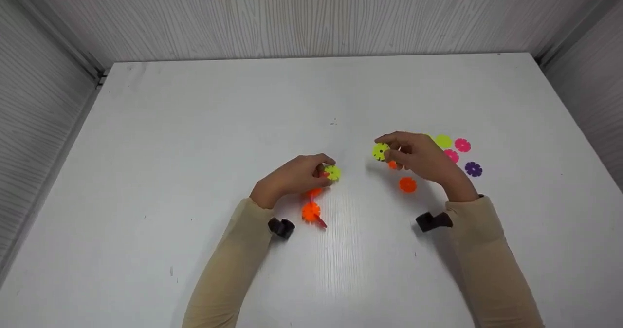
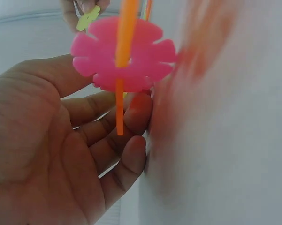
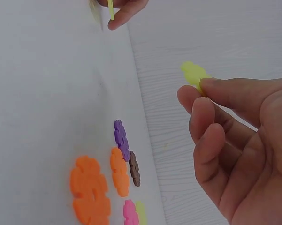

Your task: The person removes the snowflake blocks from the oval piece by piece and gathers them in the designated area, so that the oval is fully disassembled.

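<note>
My left hand (image 1: 297,176) holds a chain of notched flower discs slotted together edge to edge. A yellow disc (image 1: 333,173) shows at its fingertips, and an orange disc (image 1: 310,212) lies at the near end of the chain. In the left wrist view a pink disc (image 2: 98,47) of this chain stands crossed by an orange one seen edge-on. Between thumb and forefinger, my right hand (image 1: 421,155) pinches a single yellow flower disc (image 1: 380,151) above the table. The two yellow discs are apart, the right one a little farther from the body.
Loose discs lie around and beyond the right hand: orange (image 1: 408,184), purple (image 1: 473,169), pink (image 1: 463,145) and yellow (image 1: 443,141). A brown disc (image 3: 134,168) shows in the right wrist view. Wood-grain panels border the white table (image 1: 219,109) at the back and sides.
</note>
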A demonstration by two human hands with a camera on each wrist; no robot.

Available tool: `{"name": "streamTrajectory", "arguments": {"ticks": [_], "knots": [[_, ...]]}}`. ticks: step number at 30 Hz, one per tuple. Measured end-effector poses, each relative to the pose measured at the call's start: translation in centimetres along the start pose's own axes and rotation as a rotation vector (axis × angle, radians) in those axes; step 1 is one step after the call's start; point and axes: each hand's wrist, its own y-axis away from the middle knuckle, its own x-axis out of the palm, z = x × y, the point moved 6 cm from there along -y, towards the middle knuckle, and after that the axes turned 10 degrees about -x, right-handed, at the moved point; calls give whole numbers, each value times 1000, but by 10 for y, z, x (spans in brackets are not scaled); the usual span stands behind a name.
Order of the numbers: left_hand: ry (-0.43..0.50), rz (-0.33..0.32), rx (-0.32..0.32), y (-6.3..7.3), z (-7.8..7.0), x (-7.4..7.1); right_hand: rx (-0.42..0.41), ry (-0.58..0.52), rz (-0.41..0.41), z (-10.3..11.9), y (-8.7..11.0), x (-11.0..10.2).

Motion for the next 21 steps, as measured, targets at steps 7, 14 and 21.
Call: {"name": "streamTrajectory", "arguments": {"ticks": [7,14,21], "knots": [[43,-63,-11,7,4,4,-26,-21,-10,1,9,-3],[107,-68,-18,6,4,3,14,19,-29,-6,15,-15],[104,-94,-100,8,7,-2,39,23,-28,-8,12,-17]]}}
